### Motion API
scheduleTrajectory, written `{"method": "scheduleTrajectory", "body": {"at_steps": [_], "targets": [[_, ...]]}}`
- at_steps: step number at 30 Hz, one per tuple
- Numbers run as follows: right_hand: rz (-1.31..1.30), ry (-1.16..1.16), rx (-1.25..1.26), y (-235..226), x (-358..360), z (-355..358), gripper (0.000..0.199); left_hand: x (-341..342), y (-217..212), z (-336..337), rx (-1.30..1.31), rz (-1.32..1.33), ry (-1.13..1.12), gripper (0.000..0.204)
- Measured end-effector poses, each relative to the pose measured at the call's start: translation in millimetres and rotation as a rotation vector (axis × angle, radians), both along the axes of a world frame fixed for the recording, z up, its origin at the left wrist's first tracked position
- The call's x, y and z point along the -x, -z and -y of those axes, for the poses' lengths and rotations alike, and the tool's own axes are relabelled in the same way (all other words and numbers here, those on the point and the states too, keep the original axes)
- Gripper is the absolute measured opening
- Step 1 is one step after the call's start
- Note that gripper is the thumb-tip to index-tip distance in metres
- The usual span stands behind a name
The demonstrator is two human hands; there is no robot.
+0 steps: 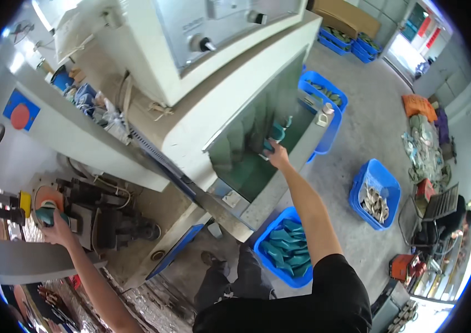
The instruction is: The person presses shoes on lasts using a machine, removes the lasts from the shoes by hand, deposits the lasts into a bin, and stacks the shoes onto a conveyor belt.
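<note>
At the far left my left hand (59,231) is closed around a teal curved piece (45,215), beside a round orange pad (48,195) on a dark machine. Whether the piece touches the pad I cannot tell. My right arm stretches forward into the opening of a white cabinet machine, over its green inner floor (235,176). There my right hand (277,155) grips a small teal piece (269,146), partly hidden by the fingers. Just beyond it is a teal hooked shape (277,132); whether the two are joined is unclear. Translucent strips (237,132) hang inside the opening.
Close to my legs a blue basket (258,250) holds several teal pieces. Another blue basket (393,191) with pale pieces stands on the floor to the right, and blue baskets (342,133) stand beyond the cabinet. A control box (158,83) with knobs overhangs the cabinet. Farther right are bags and a chair (413,222).
</note>
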State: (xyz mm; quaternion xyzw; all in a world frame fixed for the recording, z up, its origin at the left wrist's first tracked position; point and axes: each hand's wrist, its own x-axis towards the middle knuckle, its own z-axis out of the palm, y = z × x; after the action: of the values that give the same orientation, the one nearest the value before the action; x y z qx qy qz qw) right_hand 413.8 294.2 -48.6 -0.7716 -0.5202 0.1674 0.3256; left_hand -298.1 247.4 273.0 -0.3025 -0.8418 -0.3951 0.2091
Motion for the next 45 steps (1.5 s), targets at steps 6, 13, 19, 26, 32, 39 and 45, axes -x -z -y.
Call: {"method": "scheduleTrajectory", "body": {"at_steps": [6,13,19,26,32,39,45], "targets": [[-0.677,0.124,0.088,-58,-7,63,0.036,-28,4,-14,-0.034,-0.109,-0.139,0.081],[-1.639,0.200,-0.180,-213,96,330,0.055,19,-19,20,-0.354,0.077,0.493,0.069],[-1.507,-0.421,0.062,-311,254,266,0.076,-19,-40,28,-0.830,0.677,0.597,0.063],[-0.995,-0.998,0.098,-381,550,82,0.069,68,-49,196,-1.291,1.495,0.703,0.057],[-0.704,-1.168,-0.010,-362,641,39,0.068,72,-32,302,-1.199,1.383,0.744,0.080],[-0.359,-1.070,-0.356,-366,638,45,0.068,73,-37,291,-1.098,1.173,0.759,0.082],[-0.660,-1.499,-0.076,-459,589,227,0.085,20,-66,277,-0.739,0.280,1.081,0.104]]}}
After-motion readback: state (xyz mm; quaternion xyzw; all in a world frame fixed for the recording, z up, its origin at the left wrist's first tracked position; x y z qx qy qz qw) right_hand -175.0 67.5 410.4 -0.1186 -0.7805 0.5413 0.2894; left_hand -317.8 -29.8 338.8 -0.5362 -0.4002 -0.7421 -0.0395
